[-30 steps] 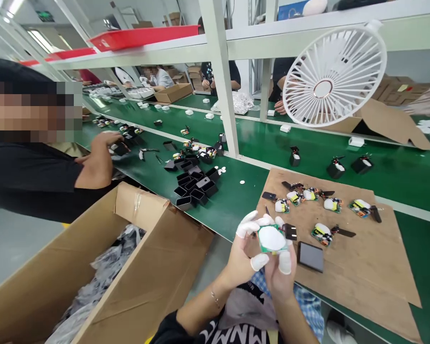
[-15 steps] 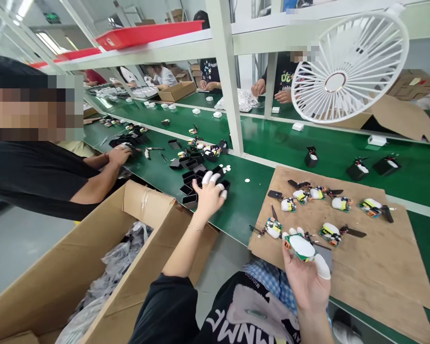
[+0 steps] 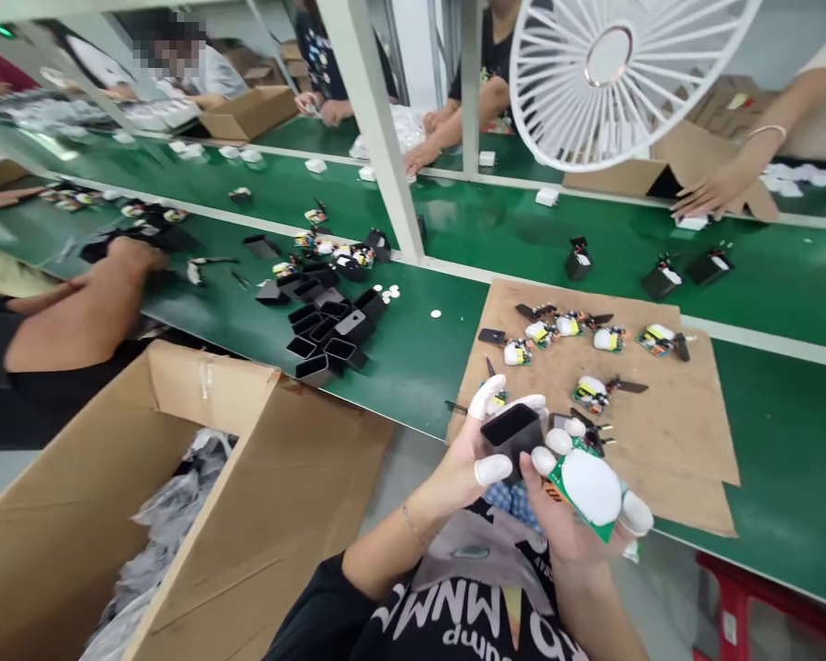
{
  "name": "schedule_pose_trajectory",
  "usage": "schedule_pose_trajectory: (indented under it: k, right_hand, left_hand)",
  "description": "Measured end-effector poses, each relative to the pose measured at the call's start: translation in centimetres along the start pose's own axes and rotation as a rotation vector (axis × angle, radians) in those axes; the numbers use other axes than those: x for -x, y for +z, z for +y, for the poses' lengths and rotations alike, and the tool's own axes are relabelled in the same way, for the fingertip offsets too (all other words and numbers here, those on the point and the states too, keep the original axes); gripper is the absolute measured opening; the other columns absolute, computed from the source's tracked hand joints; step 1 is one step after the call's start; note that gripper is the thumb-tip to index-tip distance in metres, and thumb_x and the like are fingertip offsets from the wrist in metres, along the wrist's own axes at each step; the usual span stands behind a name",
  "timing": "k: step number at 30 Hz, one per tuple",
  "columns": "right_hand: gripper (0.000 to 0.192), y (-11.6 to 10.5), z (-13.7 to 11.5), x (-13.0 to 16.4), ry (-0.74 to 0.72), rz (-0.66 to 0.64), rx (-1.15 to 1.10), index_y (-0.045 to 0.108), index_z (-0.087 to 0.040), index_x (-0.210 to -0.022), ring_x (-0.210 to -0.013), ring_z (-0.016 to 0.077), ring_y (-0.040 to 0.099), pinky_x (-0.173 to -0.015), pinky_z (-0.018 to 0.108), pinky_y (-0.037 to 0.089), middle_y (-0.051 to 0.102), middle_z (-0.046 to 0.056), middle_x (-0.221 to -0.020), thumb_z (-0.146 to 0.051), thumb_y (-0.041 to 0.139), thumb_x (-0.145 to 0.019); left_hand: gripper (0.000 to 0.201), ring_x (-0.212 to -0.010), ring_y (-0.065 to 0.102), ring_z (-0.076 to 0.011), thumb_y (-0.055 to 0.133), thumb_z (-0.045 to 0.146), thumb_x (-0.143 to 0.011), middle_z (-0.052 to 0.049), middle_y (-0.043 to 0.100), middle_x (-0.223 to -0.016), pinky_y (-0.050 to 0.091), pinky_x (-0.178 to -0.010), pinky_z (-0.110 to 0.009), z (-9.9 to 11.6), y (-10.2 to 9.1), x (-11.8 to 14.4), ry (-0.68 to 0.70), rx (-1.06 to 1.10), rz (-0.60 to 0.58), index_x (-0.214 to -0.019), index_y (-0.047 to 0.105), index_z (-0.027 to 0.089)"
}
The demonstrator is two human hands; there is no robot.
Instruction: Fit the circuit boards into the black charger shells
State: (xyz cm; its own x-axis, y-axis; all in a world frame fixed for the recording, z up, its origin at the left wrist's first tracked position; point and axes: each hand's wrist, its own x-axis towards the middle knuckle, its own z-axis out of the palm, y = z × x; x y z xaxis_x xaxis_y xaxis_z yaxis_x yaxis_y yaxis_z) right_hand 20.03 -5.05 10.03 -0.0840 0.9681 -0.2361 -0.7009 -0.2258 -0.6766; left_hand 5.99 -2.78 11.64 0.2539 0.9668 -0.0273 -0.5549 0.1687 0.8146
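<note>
Near left: cardboard box (image 3: 330,477) on the near side of the table, clear plastic (image 3: 158,532) inside. Beyond it, a co-worker's arm (image 3: 86,308) reaches over dark parts; pliers (image 3: 206,266) lie just right of that. Then a pile of black cases (image 3: 323,326), several with open ends showing, probably left loose within reach for quick picking. White discs (image 3: 389,294) sit just right of the pile. Left hand (image 3: 464,459) is closed on one black case (image 3: 513,431), thumb on the near side, fingers on the far side, mouth facing up, so the opening stays unblocked. Right hand (image 3: 568,532), just to the right, grips a circuit board (image 3: 590,491) by its edges, white pad up, likely to keep fingers off the pad. Case and board are near each other; can't tell if they touch. Farther right, cardboard sheet (image 3: 675,441) carries more boards (image 3: 592,395), spread out, presumably so leads don't tangle. Far right, stuffed cases (image 3: 661,278) stand on the green surface.
</note>
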Motion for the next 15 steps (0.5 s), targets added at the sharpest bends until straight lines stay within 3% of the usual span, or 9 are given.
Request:
schedule_pose_trajectory:
  k: [3, 6, 11, 15]
  right_hand:
    - [0.083, -0.5, 0.5, 0.4, 0.098, 0.068, 0.031, 0.055, -0.039, -0.135, -0.082, 0.029, 0.065, -0.098, 0.058, 0.049, 0.068, 0.007, -0.103, -0.085, 0.05, -0.066]
    - [0.081, -0.9, 0.5, 0.4, 0.077, 0.087, 0.012, 0.061, -0.036, -0.128, -0.088, 0.0296, 0.066, -0.095, 0.055, 0.052, 0.068, 0.008, -0.103, -0.084, 0.057, -0.063]
    - [0.063, -0.4, -1.9, -0.3, -0.235, -0.121, 0.003, 0.064, -0.034, -0.116, -0.106, 0.0274, 0.067, -0.097, 0.045, 0.056, 0.069, 0.004, -0.111, -0.06, 0.081, -0.061]
    - [0.066, 1.4, -4.6, -0.6, -0.5, -0.223, 0.292, 0.061, -0.03, -0.121, -0.118, 0.0323, 0.062, -0.106, 0.051, 0.051, 0.069, 0.007, -0.106, -0.049, 0.086, -0.064]
  left_hand:
    - [0.093, -0.129, 0.056, -0.0364, 0.079, 0.061, -0.065, -0.014, 0.052, -0.146, 0.048, -0.107, -0.051, 0.3, -0.7, 0.5, -0.062, -0.035, -0.085, -0.144, 0.041, 0.03]
    - [0.087, -0.128, 0.056, -0.0355, 0.08, 0.058, -0.068, -0.014, 0.056, -0.14, 0.045, -0.11, -0.049, 0.3, -1.3, 0.8, -0.008, -0.176, -0.127, -0.142, 0.047, 0.027]
    - [0.088, -0.126, 0.057, -0.0311, 0.087, 0.045, -0.064, -0.011, 0.06, -0.135, 0.045, -0.109, -0.045, 1.1, -1.7, 0.0, 0.252, -0.52, -0.115, -0.14, 0.046, 0.028]
    - [0.074, -0.125, 0.057, -0.0303, 0.084, 0.046, -0.069, -0.01, 0.062, -0.13, 0.043, -0.111, -0.048, 3.3, -1.4, -1.4, 0.446, -0.807, -0.173, -0.133, 0.053, 0.027]
